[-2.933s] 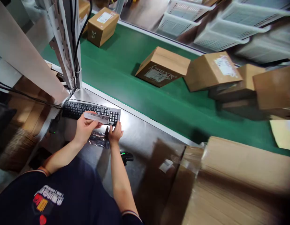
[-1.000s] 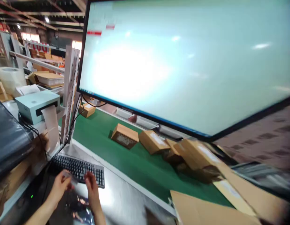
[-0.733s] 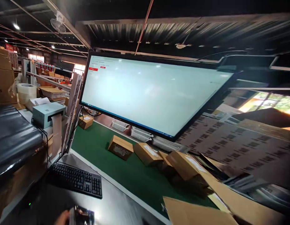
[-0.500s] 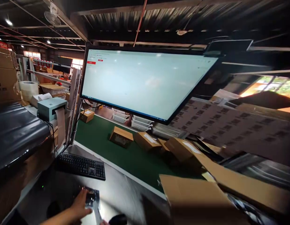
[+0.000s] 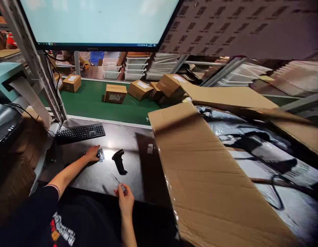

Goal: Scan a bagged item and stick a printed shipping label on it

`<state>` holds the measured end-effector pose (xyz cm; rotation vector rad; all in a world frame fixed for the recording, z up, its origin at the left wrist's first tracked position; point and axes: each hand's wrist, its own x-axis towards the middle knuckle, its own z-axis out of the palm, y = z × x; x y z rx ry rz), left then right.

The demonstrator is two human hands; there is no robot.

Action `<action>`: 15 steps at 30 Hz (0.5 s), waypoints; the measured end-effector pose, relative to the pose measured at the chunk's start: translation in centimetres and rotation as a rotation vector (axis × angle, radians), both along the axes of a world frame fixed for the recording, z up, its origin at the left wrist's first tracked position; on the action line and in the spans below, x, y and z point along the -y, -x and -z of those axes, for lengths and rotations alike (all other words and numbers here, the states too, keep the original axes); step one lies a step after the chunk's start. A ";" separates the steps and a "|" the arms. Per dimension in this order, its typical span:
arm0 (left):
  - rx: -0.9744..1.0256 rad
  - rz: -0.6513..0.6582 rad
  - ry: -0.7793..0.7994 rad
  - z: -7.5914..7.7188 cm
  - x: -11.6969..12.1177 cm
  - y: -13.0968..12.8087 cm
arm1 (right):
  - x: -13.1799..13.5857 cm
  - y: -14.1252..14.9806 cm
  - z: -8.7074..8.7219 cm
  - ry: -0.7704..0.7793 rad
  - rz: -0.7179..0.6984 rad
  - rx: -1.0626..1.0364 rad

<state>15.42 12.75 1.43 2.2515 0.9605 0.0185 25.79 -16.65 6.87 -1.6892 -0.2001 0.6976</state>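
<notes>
My left hand (image 5: 93, 153) rests on the steel table with its fingers closed over a small shiny plastic packet (image 5: 100, 154), whose right end sticks out from under them. Low in the head view, my right hand (image 5: 126, 198) is closed in a pinch around a slim knife (image 5: 117, 180), its thin tip pointing up and left. Between the two hands a black handheld barcode scanner (image 5: 119, 162) lies on the table, touched by neither. What the packet contains is too small to make out.
A black keyboard (image 5: 81, 133) lies behind my left hand. A big open carton (image 5: 200, 164) holding plastic-wrapped goods fills the right side. Small boxes (image 5: 115, 93) stand on the green conveyor belt (image 5: 90, 103). Overhead hangs a monitor (image 5: 97, 25); a label printer (image 5: 7, 80) is at left.
My view has tilted down and turned right, so the table, both arms and the carton now show more fully. My right hand with the knife has come into clear view. My left hand stays at the packet.
</notes>
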 end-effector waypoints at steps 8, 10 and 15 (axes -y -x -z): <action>0.365 0.021 0.034 0.1 7.6 5.0 | -3.6 -1.4 -2.7 0.031 -0.151 0.093; 0.447 0.021 0.042 -0.8 8.9 5.3 | -4.3 -1.7 -4.0 0.084 -0.262 0.184; 0.537 0.010 0.015 -2.6 10.3 5.1 | -4.9 -1.6 -7.2 0.221 -0.489 0.452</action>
